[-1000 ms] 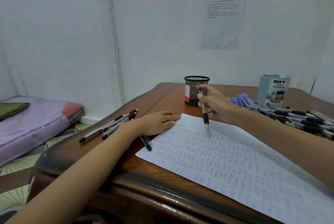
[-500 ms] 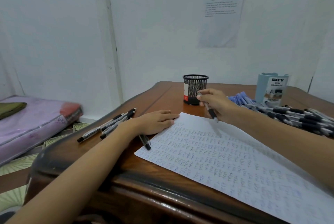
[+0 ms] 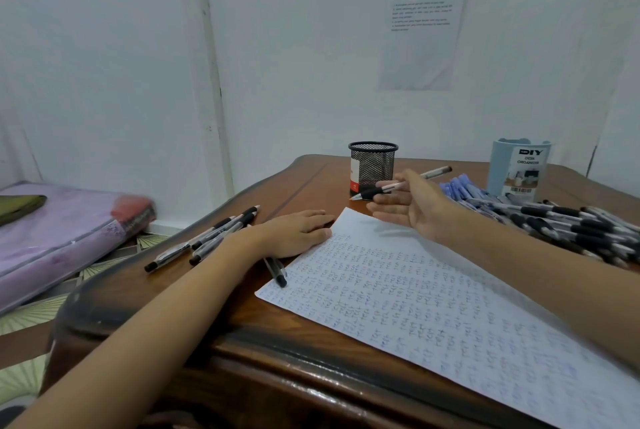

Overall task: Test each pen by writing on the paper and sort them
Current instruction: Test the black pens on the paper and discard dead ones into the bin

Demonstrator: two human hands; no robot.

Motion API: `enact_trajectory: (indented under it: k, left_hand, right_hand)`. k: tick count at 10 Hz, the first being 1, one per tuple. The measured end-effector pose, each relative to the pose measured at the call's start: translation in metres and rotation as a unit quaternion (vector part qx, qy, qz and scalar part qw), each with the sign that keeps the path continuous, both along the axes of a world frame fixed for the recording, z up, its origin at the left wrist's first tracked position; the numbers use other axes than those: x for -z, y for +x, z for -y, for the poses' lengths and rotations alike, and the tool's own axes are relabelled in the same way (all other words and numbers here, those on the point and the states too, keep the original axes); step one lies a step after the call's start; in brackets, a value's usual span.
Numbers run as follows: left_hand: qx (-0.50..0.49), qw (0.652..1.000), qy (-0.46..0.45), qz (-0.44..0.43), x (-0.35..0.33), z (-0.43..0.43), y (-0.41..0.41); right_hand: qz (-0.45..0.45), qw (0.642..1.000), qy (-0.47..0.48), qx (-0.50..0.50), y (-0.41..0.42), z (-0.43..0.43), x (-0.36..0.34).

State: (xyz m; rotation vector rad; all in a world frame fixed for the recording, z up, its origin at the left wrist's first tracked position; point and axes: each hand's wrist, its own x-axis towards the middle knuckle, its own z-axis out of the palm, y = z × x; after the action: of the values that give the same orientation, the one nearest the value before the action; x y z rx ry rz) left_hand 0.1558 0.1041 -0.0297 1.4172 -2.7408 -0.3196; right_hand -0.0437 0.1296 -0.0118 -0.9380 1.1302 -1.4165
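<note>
Dark wood desk carries everything. The paper lies on its near-right part, filled w/ rows of small scribbles, one corner pointing to the back. Right of the paper: big pile of black-grip pens, w/ blue pens at the pile's far end. L hand lies flat, palm down, at the paper's left edge nr that far corner. Its fingers are straight, holding nothing, tips right at the edge. R hand hovers just above the far corner w/ lower fingers loosely straight. Its thumb side & forefinger pinch a pen, approx level, tip pointing left, clear of the paper. Blue organizer stands behind the paper, to the right. Black mesh cup stands behind the far corner, just beyond the pen's tip. Left of the paper, a few loose pens lie side by side. One more, the stray pen, sticks out from under the L wrist, at the paper's left edge.
</note>
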Motion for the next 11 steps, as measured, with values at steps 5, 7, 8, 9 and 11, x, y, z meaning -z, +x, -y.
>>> enact_trajectory:
  k: [5, 7, 8, 9, 11]
  left_hand:
    - [-0.004, 1.0, -0.01, 0.007, -0.001, -0.001, -0.001]
    - [-0.003, 1.0, -0.012, 0.011, -0.001, -0.002, -0.001]
    - [-0.004, 1.0, -0.013, 0.013, -0.001, -0.003, -0.001]
    - [-0.006, 1.0, -0.011, 0.013, -0.002, -0.003, -0.002]
    - [-0.006, 1.0, -0.011, 0.012, -0.002, -0.004, -0.002]
  right_hand:
    - [-0.31, 0.942, -0.122, -0.038, 0.018, -0.001, 0.023]
    - [-0.347, 0.925, -0.151, -0.027, 0.018, 0.001, 0.026]
    - [-0.345, 0.926, -0.149, -0.034, 0.018, 0.001, 0.027]
    - [-0.365, 0.919, -0.147, -0.016, 0.018, 0.002, 0.027]
    - [-0.348, 0.922, -0.164, -0.033, 0.017, 0.003, 0.029]
